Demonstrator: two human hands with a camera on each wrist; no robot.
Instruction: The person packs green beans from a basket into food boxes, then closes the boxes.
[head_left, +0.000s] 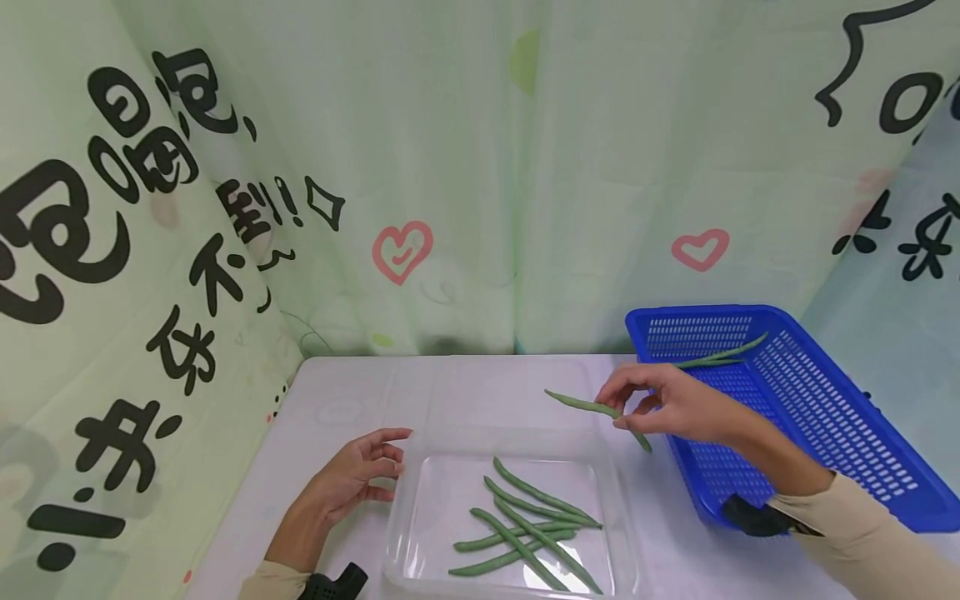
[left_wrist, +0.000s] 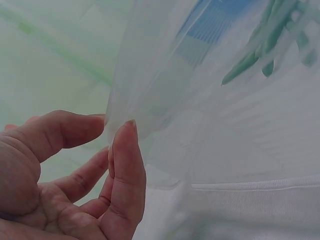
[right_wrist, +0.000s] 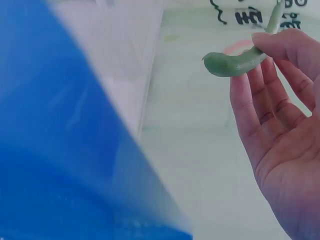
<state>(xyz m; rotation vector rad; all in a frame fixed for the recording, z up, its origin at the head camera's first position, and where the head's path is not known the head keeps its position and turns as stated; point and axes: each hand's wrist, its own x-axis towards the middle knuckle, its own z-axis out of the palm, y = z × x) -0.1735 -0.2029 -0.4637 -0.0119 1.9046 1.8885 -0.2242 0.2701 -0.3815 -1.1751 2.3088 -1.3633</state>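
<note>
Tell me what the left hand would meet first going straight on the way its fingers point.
The left side of the clear container. The left hand is right up against that edge in the head view, though whether it already touches is hard to tell.

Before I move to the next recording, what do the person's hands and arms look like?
The left hand and right hand wear no gloves. The left sleeve and right sleeve are long and beige. A black left wrist camera and black right wrist camera sit beside them; I can make out no cables.
</note>
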